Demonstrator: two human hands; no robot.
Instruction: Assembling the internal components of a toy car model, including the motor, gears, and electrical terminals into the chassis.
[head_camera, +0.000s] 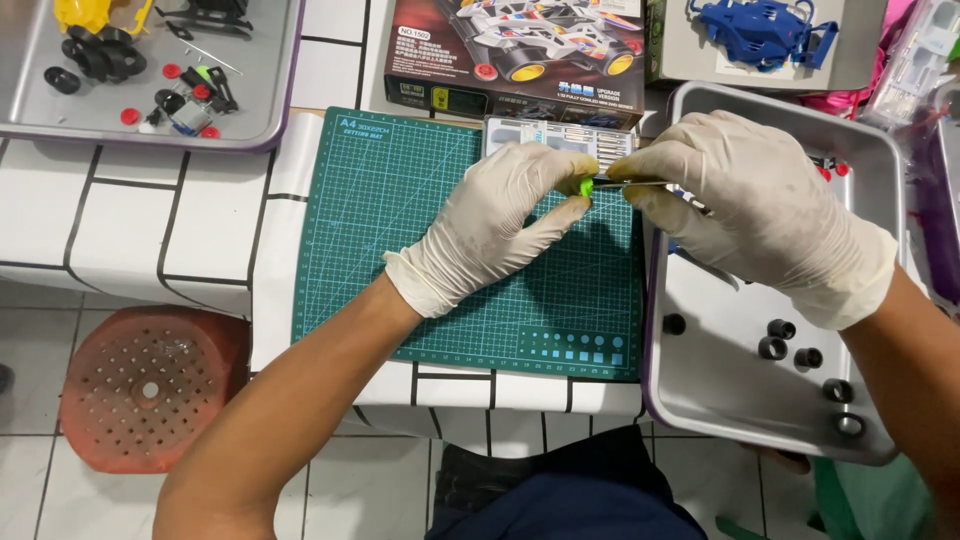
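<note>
Latex-gloved, the left hand (495, 225) pinches a small bright green part (586, 187) between thumb and fingertips above the green cutting mat (400, 250). The right hand (760, 210), also gloved, grips a thin metal tool (630, 184) whose tip meets the green part. Small black rings (780, 340) lie in the metal tray (720, 420) just beside the mat.

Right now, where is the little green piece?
The little green piece is pinched in the left hand fingertips, above the green cutting mat, just left of the right hand.
</note>
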